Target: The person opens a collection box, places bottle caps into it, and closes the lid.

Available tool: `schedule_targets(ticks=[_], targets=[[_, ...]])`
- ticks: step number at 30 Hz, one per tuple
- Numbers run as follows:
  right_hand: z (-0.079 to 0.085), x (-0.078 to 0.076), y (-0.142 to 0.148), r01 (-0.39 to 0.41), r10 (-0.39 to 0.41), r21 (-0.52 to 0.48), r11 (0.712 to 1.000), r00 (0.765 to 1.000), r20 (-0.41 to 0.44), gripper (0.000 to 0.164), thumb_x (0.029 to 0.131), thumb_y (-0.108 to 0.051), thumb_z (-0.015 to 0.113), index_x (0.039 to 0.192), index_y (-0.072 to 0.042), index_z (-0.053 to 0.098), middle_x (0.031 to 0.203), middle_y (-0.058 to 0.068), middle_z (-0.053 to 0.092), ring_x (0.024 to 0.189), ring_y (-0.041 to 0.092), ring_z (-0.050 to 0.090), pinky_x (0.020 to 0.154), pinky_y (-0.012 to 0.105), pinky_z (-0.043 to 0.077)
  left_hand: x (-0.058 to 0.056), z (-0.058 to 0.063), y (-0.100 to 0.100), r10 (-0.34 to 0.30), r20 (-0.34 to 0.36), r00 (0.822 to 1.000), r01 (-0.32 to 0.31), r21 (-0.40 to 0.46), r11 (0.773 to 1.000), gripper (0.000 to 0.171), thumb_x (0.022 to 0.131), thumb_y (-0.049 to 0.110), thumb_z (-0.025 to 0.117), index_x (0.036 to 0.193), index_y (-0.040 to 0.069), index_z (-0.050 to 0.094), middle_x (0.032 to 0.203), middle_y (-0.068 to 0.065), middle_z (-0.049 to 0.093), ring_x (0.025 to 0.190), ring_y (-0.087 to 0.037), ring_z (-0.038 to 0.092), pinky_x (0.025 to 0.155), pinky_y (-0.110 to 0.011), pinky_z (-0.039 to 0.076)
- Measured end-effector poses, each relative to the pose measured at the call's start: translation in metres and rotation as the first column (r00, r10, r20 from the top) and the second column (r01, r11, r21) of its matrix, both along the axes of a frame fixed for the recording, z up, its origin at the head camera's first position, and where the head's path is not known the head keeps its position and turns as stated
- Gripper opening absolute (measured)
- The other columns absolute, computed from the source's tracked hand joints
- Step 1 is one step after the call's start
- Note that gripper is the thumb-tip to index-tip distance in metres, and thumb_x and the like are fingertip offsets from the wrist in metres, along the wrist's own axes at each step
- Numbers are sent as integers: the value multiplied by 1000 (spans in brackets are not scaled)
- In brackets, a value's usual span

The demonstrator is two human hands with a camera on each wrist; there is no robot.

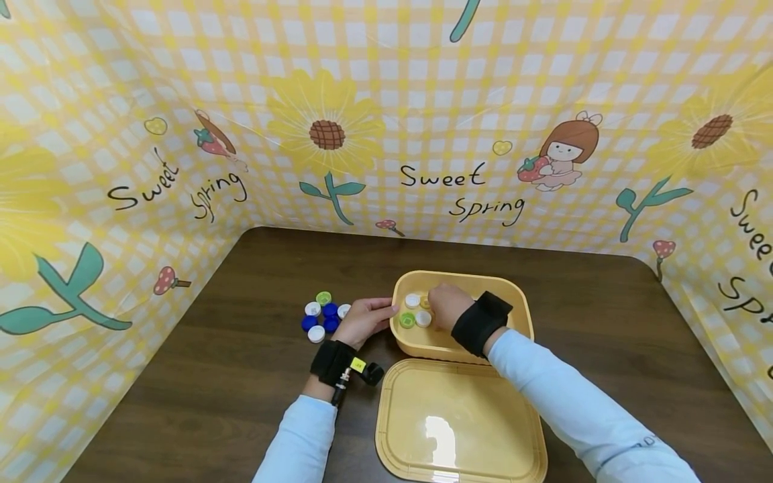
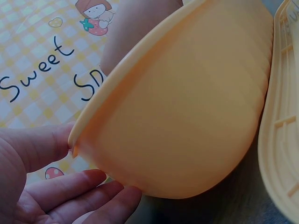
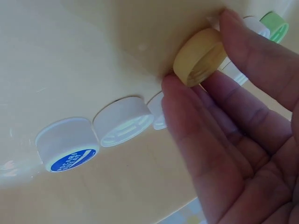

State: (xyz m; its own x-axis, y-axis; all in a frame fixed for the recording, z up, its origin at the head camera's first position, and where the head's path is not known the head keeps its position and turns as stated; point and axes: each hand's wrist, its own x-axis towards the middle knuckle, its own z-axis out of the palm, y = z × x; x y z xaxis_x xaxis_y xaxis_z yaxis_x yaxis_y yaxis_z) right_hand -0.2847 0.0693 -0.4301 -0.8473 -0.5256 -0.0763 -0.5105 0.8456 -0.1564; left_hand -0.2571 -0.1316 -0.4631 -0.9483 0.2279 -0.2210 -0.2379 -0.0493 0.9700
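Observation:
My right hand (image 1: 449, 305) is down inside the yellow container (image 1: 521, 295). In the right wrist view, its thumb and fingers pinch a yellow bottle cap (image 3: 187, 58) by the side. White bottle caps (image 3: 119, 122), one with a blue printed top (image 3: 65, 142), stand on edge-like sides in that tilted view, and a green cap (image 3: 274, 27) shows beyond the thumb. My left hand (image 1: 362, 318) touches the container's left end from outside, thumb at the rim and loosely straight fingers (image 2: 98, 177) against the wall below.
Left of the container, several blue caps (image 1: 330, 324), white caps (image 1: 316, 333) and a green cap (image 1: 323, 298) lie grouped on the dark wooden table (image 1: 181, 402). A yellow lid (image 1: 465, 422) lies flat in front of the container. Patterned cloth (image 1: 392, 134) surrounds the table.

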Motion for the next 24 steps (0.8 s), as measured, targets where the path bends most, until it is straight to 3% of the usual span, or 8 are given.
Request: schedule_targets(ticks=[5, 10, 15, 18, 21, 24], targets=[[0, 1, 3, 10, -10, -11, 1000, 1000, -1, 33, 64, -4, 87, 63, -10, 55, 62, -1, 48, 58, 15, 42, 53, 28, 38, 1, -1, 1, 6, -3, 1000, -6, -1, 1000, 38, 96, 6, 60, 130, -11, 55, 126, -26, 58, 114, -33, 59, 92, -37, 51], [13, 4, 7, 2, -1, -55, 999, 1000, 16, 32, 66, -2, 82, 61, -8, 51, 62, -1, 39, 58, 16, 33, 52, 27, 28, 1, -2, 1, 16, -3, 1000, -16, 6, 1000, 38, 96, 6, 61, 129, -12, 55, 126, -26, 58, 113, -32, 59, 91, -37, 51], [43, 9, 20, -8, 8, -100, 995, 1000, 5, 18, 72, -14, 84, 72, -4, 69, 77, 5, 66, 66, 19, 56, 61, 33, 49, 1, -3, 1, 13, -3, 1000, -13, 7, 1000, 38, 96, 6, 61, 129, -11, 55, 126, -26, 58, 114, -33, 59, 92, -37, 51], [64, 16, 35, 16, -21, -147, 989, 999, -33, 18, 77, -18, 83, 81, -4, 73, 88, 9, 71, 72, 20, 62, 69, 37, 53, -1, -4, 1, 12, 0, 1000, -12, 8, 1000, 38, 96, 6, 60, 129, -12, 55, 127, -27, 57, 114, -33, 59, 92, -37, 51], [80, 23, 56, 83, -93, -210, 974, 995, -37, 17, 82, -20, 79, 82, -4, 72, 74, 6, 66, 62, 16, 56, 60, 33, 48, -2, -5, 1, 9, 2, 1000, -9, 8, 1000, 38, 96, 7, 60, 130, -12, 54, 127, -27, 57, 115, -33, 58, 92, -37, 51], [85, 29, 81, 160, -174, -251, 955, 984, -33, 19, 86, -21, 76, 78, -6, 69, 60, 0, 50, 54, 14, 44, 52, 29, 36, -3, -5, 0, 7, 1, 1000, -7, 11, 1000, 40, 96, 7, 61, 130, -12, 53, 128, -27, 56, 116, -34, 58, 93, -37, 50]])
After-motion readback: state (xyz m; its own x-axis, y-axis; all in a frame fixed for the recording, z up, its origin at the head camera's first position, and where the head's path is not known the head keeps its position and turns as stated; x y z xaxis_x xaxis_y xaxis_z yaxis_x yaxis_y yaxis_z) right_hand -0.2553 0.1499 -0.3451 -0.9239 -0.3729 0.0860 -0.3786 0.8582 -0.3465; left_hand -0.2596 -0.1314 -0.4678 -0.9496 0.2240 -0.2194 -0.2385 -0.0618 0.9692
